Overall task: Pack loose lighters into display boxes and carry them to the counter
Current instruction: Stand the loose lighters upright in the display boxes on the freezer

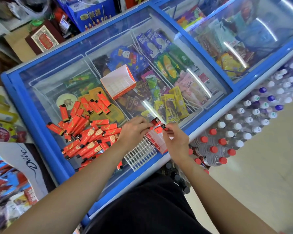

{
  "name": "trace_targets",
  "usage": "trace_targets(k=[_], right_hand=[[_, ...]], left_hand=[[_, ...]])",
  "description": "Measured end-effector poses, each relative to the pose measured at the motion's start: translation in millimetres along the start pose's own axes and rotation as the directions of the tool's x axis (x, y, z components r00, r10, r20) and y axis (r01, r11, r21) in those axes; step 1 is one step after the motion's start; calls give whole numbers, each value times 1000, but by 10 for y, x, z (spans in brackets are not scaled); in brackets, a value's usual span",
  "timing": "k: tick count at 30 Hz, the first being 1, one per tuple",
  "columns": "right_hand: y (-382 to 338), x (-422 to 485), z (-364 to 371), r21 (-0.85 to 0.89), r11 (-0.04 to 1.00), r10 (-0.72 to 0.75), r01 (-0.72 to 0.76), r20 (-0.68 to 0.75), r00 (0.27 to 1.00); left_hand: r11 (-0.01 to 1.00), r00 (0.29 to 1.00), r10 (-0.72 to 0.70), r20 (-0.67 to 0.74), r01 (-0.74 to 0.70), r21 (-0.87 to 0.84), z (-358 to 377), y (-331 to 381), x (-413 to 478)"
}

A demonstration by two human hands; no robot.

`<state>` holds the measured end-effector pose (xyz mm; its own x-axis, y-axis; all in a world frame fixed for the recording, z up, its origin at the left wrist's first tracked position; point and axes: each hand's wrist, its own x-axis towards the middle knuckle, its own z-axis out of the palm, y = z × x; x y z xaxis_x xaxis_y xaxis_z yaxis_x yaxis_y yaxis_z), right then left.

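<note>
Loose lighters (85, 130) lie flat in a heap on the left part of the freezer's glass lid (46, 85), most with their long axes slanting from near-left to far-right, black caps pointing both ways; beyond the heap an empty display box (118, 83) sits on the glass, its open top tilted toward the person; the left hand (134, 130) curls its fingers round a first lighter (154, 123), whose cap points up and away to the right; the right hand (174, 141) pinches a second lighter (161, 130), lying nearly crosswise with its black cap toward the right fingers; both hover just over a red divided box (156, 143) at the freezer's near edge, beside a white grid insert (140, 154); capped bottles (227, 135) stand packed on the right.
</note>
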<state>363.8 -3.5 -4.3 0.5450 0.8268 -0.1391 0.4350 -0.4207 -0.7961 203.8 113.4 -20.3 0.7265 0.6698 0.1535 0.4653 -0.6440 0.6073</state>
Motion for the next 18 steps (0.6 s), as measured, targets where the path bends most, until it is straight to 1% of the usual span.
trace_targets(k=[3,6,9,12,15,18], right_hand=[[46,16,49,11,1000,6,-6,-37,999],[81,35,107,10,1000,-15,15,-83,996],[114,29,149,6,997,-69,70,-128,989],[139,14,177,-32,989,-149,146,-196,969],[152,16,220,-50,978,-207,201,-230,951],[184,46,286,-90,966,-259,244,-241,936]], left_hand=[[999,999,30,-20,-29,25,10,-52,-1],[1000,998,3,-58,-2,19,19,-83,-24],[1000,998,-6,-69,7,10,34,-94,-36],[999,998,34,-56,-33,27,18,-101,-16],[995,996,81,-45,-78,66,14,-113,13],[996,996,64,-61,-59,73,43,-91,23]])
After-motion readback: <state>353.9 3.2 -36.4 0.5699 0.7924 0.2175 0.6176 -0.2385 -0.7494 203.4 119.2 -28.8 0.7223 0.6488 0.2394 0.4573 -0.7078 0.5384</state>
